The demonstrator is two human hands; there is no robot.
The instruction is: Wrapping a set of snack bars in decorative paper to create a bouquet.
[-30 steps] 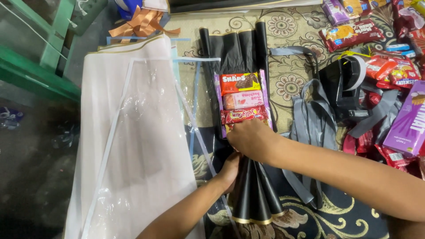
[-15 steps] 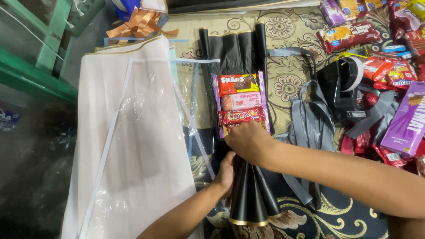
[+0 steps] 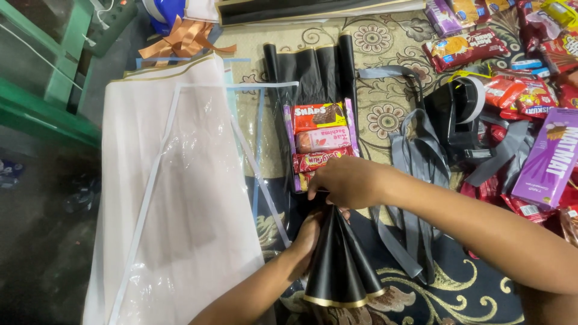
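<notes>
Head view, centre frame: black pleated wrapping paper [image 3: 340,265] fanned on patterned carpet [image 3: 385,108], four snack packets [image 3: 319,141] stacked on it. Right hand [image 3: 346,180] curled down over pinch point, gripping paper. Left hand [image 3: 310,235] closed on fold below. Clear cellophane sheets [image 3: 180,198] left; grey ribbons [image 3: 415,156] right.

Stacked on black wrap: red snack pack [image 3: 318,116], pink pack [image 3: 323,139], red pack [image 3: 318,160] (lowest partly under a hand). Far right: purple box [image 3: 549,157], red biscuit packs [image 3: 466,47], mixed red wrappers [image 3: 522,96].
</notes>
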